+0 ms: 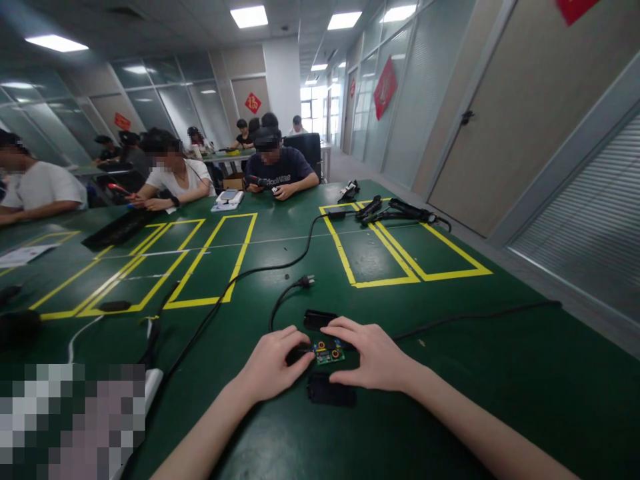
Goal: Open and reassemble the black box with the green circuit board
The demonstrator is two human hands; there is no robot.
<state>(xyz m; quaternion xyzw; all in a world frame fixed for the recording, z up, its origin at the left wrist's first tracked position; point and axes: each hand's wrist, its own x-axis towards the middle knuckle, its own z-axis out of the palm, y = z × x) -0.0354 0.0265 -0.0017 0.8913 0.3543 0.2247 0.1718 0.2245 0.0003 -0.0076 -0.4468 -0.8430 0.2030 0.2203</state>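
While both hands' fingers pinch it, the small green circuit board (329, 352) shows two orange rings.

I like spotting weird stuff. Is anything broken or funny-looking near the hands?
The small green circuit board lies bare between the left hand and right hand, out of its black shell halves. The plug lies loose, connected to nothing.

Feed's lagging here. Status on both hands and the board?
Left hand and right hand rest either side of the small green circuit board. Black plastic shell halves lie in front of and behind it. Unplugged black cord beside.
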